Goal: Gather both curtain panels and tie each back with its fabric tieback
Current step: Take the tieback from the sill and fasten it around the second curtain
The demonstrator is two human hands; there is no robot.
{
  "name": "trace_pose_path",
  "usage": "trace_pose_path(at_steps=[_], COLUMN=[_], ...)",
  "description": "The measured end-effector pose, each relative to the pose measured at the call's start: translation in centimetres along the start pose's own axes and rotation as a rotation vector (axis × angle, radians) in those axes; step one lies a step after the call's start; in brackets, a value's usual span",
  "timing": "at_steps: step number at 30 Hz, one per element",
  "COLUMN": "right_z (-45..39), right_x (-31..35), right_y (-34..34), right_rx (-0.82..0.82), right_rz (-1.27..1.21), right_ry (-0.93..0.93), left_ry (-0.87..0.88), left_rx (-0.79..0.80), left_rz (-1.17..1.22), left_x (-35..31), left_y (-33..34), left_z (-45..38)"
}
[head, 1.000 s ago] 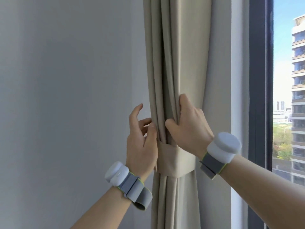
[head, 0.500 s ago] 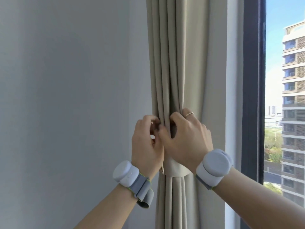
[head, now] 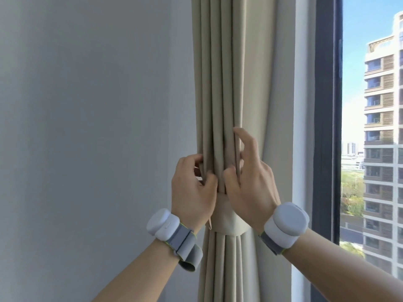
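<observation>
L hand (head: 193, 188) pinches the outer folds of the curtain (head: 231, 88) btwn thumb and curled fingers, closed tight on the fabric at the panel's left edge. R hand (head: 250, 184) is on the folds just beside it: thumb pressed into a pleat, index finger stretched up along the fabric w/ tip touching it, other fingers bent behind a fold; it has a pleat caught btwn thumb and fingers, so partly closed, not a full fist. Both hands sit right above the tieback (head: 226, 216), touching or nearly touching its top edge. Tieback is a beige band, same colour as curtain, wrapped around the gathered panel, cinching it into a narrow bundle; folds run upright above and below it. A thin loop or cord end hangs at the band's left side under the L wrist; can't tell what it fastens to. Each wrist has a white puck on a grey strap (head: 163, 223) (head: 285, 225). Curtain hangs btwn the grey wall (head: 87, 127) on the left and the dark window frame (head: 327, 105) on the right. Tower block (head: 383, 149) outside.
</observation>
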State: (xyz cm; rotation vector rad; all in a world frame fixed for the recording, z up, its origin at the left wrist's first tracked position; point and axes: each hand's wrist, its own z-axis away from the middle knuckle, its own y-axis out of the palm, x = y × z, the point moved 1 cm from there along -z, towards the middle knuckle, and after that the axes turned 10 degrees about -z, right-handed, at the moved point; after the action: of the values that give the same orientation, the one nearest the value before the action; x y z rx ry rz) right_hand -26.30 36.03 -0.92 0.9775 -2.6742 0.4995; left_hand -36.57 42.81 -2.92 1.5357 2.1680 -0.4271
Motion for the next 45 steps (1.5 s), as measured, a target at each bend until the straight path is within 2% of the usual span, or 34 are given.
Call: trace_pose_path(at_steps=[4,6,10,14,16,18,21,23,24,26,27,28,29,31,33,34,39,45], right_z=[-0.5,-0.5,-0.7,-1.0,-0.9,-0.8,-1.0,-1.3,-1.6,-2.5,-3.1,-3.9,-4.7,-6.6,-7.5,-7.5,-8.0,-7.8], right_x=[-0.7,-0.8,-0.9,-1.4,-1.5,-1.1,-0.6,-1.1,-1.8,-3.8,-4.9,-5.9,-6.7,-8.1,-8.2,-8.2,-9.3,-10.3], right_y=[0.0,0.2,0.3,-0.1,-0.1,0.0,0.0,-0.1,-0.1,-0.2,-0.3,-0.3,-0.3,-0.2,-0.4,-0.4,-0.3,-0.6], right_rx=[-0.076,-0.068,-0.092,-0.124,-0.113,-0.067,0.186,0.260,0.183,-0.085,-0.175,-0.192,-0.136,0.062,0.254,0.294,0.298,0.470], right_rz=[0.080,0.079,0.049,0.061,-0.014,-0.102,-0.246,-0.388,-0.409,-0.259,-0.174,-0.126,-0.135,-0.340,-0.559,-0.635,-0.941,-1.026], right_ry=[-0.047,-0.100,-0.129,-0.075,-0.035,-0.043,-0.023,0.060,0.111,0.207,0.276,0.370,0.484,0.637,0.651,0.650,0.816,0.862], left_ry=[0.109,0.165,0.092,0.071,0.098,0.109,-0.062,-0.141,-0.122,-0.066,-0.076,-0.118,-0.189,-0.292,-0.311,-0.323,-0.398,-0.315], left_rx=[-0.182,-0.133,0.008,-0.151,-0.162,-0.097,0.106,0.133,0.111,0.065,0.073,0.099,0.143,0.235,0.294,0.299,0.298,0.274], left_rz=[0.000,-0.028,0.002,-0.038,-0.027,0.009,0.191,0.168,0.105,0.004,0.008,0.035,0.071,0.126,0.156,0.168,0.233,0.229], left_x=[-0.2,-0.5,-1.0,-0.4,-0.7,-1.2,-1.8,-1.8,-1.9,-2.2,-2.3,-2.4,-2.5,-2.4,-2.1,-2.0,-1.0,-0.6], left_y=[-0.6,-0.6,-0.3,0.0,-0.1,0.1,0.7,0.7,0.6,0.6,0.7,0.7,0.7,0.7,0.6,0.4,0.0,0.3], left_z=[0.4,0.6,-0.3,-1.0,-0.9,-0.6,-1.6,-2.3,-2.5,-2.7,-2.6,-2.7,-2.9,-3.9,-4.5,-4.7,-5.1,-5.9])
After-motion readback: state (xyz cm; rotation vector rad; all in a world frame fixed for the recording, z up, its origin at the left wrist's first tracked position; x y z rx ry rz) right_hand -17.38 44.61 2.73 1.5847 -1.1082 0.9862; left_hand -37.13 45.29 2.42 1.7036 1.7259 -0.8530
